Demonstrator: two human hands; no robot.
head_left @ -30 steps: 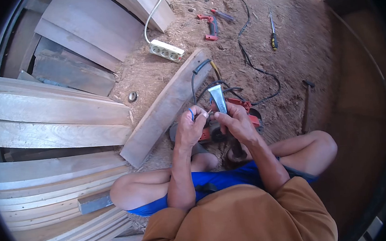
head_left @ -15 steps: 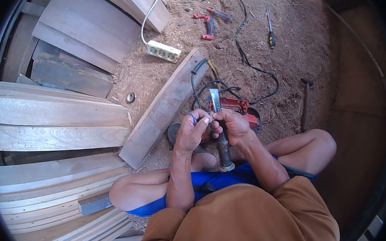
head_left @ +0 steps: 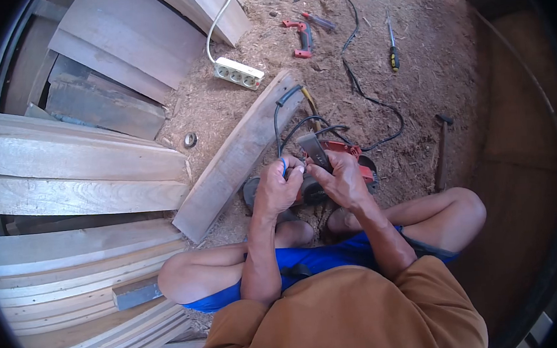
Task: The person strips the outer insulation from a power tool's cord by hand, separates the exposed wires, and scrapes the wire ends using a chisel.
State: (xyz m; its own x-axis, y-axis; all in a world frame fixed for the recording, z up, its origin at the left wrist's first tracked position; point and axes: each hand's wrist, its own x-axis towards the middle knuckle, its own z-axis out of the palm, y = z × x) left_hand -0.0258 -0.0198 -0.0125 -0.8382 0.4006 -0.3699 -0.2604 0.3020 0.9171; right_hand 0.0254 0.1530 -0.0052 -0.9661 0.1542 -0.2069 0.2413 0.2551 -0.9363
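My left hand [head_left: 278, 184] is closed in a pinch around a thin blue wire [head_left: 284, 167] that curves by its index finger. Close beside it, my right hand [head_left: 344, 180] grips a chisel [head_left: 313, 148], its flat metal blade pointing up and tilted left; the handle is hidden. The fingertips of both hands almost meet. Beneath the hands lies a red and black power tool [head_left: 365, 172], partly covered by them. A black cable with a yellow part [head_left: 308, 98] loops beside it.
A wooden board [head_left: 238, 157] lies left of the tool. Around it are a power strip [head_left: 238, 73], a red tool handle piece [head_left: 304, 40], screwdrivers [head_left: 393, 54], a tape roll [head_left: 189, 140] and a hammer [head_left: 442, 151]. Stacked planks [head_left: 81, 157] fill the left side.
My right hand has turned the chisel: its blade now leans left and its dark handle no longer shows below the hand. My left hand has stayed nearly in place with the blue wire.
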